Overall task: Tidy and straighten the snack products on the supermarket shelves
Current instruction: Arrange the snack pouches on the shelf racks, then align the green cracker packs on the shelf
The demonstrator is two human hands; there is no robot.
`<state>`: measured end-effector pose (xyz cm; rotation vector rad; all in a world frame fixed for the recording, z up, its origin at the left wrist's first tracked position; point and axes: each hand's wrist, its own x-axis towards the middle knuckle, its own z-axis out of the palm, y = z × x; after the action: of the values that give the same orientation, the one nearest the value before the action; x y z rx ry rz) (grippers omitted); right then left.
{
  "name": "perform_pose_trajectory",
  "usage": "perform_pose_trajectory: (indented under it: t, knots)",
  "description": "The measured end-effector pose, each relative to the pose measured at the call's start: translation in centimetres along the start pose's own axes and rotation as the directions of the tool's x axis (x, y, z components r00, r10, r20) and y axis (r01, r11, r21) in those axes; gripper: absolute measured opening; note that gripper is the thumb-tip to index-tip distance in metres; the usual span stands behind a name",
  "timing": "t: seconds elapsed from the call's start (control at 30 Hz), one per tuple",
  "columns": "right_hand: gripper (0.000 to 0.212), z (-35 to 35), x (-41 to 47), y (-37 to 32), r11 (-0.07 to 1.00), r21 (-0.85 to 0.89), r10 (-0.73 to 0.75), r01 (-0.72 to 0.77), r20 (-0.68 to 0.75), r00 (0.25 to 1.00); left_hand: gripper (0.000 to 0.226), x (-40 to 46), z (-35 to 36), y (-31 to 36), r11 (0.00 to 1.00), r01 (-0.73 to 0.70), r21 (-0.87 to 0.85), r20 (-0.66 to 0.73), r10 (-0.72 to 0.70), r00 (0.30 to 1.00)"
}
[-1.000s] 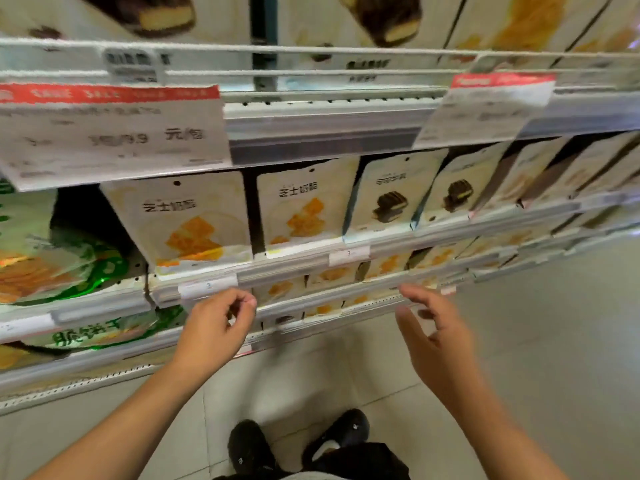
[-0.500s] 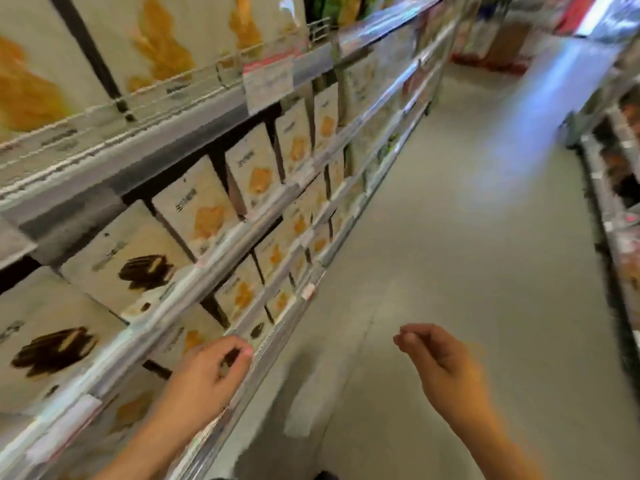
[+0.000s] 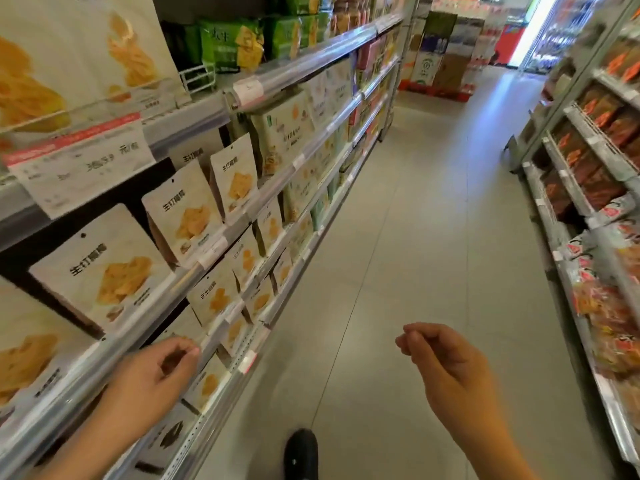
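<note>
1. Two hands, neither holding anything: left hand [image 3: 152,372] hangs loosely curled at the shelf rail [image 3: 104,355], right hand [image 3: 446,362] hangs loosely curled over the aisle floor [image 3: 415,237].
2. I'd square each cream cracker pouch [image 3: 104,271] flush behind that rail, label forward.
3. Pouches above the rail look upright, slightly uneven.

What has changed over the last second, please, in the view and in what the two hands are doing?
The view swung from facing the shelf to looking down the aisle floor. The right hand went from spread open to loosely curled, holding nothing. The left hand stays at the shelf rail with bent fingers; the cream snack pouches stand as before.
</note>
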<state>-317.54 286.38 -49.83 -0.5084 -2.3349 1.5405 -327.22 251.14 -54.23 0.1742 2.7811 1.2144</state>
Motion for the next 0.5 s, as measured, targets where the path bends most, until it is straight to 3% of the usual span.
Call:
perform_pose_trajectory:
  t: [0.2,0.33,0.5]
  knots:
    - [0.034,-2.2,9.2,3.0,0.990,-0.112,0.092,-0.089,0.019,0.996,0.020,14.5,7.1,10.4,0.983,-0.094,-0.155,0.098,0.110,0.989]
    - [0.041,-4.3,15.0,5.0,0.987,-0.135,0.088,-0.092,-0.033,0.996,0.013,21.9,10.6,18.1,0.957,-0.218,-0.191,0.089,0.238,0.967]
    - [0.051,-7.1,25.9,7.7,0.993,-0.109,0.029,-0.034,-0.055,0.998,0.013,28.0,15.0,23.7,0.958,-0.274,-0.083,0.112,0.282,0.953]
